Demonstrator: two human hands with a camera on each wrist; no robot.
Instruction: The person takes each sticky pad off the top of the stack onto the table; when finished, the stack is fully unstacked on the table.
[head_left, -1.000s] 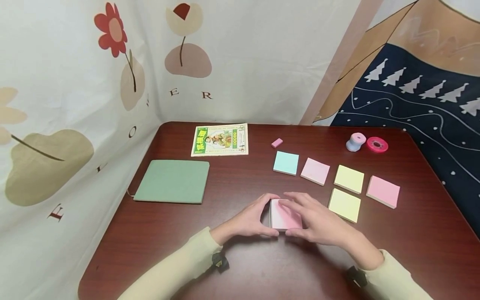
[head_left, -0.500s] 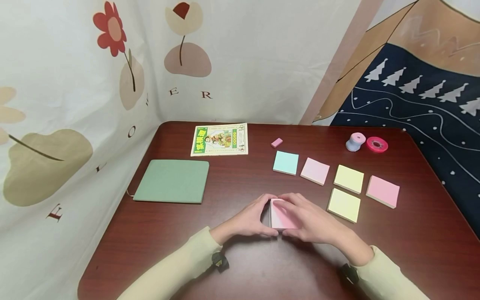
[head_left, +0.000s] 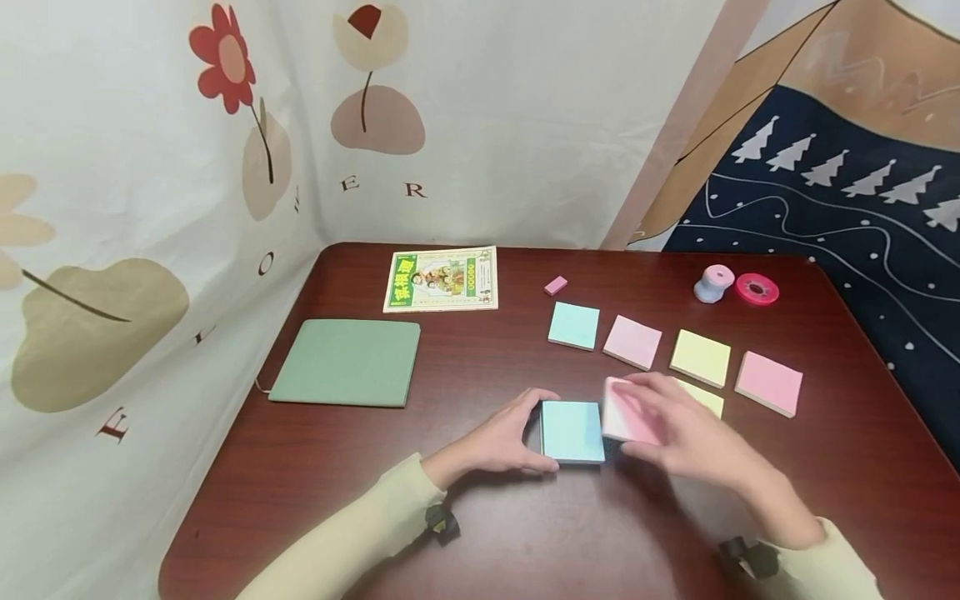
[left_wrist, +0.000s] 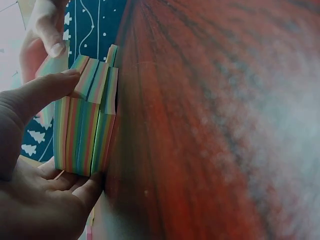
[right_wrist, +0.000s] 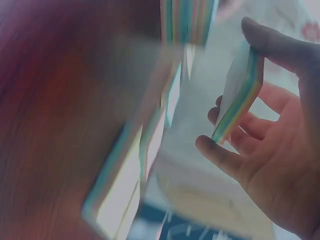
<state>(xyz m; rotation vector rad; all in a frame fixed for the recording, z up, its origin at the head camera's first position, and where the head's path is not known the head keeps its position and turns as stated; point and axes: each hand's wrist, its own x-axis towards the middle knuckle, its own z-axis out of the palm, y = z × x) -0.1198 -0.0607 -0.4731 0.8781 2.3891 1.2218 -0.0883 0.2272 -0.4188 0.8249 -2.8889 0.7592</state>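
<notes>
My left hand [head_left: 501, 437] holds a stack of sticky note pads [head_left: 572, 433] between thumb and fingers on the table, its top sheet light blue. Striped edges of several pads [left_wrist: 75, 135] show in the left wrist view, slightly out of line. Just right of the stack, my right hand [head_left: 697, 437] grips a pink sticky note pad [head_left: 626, 417], tilted and raised. That pad's striped edge [right_wrist: 245, 97] appears between thumb and fingers in the right wrist view. A yellow sticky note pad [head_left: 705, 400] lies partly hidden behind the right hand.
Beyond the hands lie light blue [head_left: 573, 325], pale pink [head_left: 633, 342], yellow [head_left: 700, 358] and pink [head_left: 768, 383] pads. Farther back are a small pink block [head_left: 556, 286], a spool-shaped item [head_left: 713, 283] and a red-pink ring [head_left: 757, 289]. A green notebook [head_left: 345, 362] and booklet [head_left: 442, 279] are left.
The right hand has lifted the pink pad off the stack and carried it right, uncovering the light blue top. The left hand has stayed in place at the stack.
</notes>
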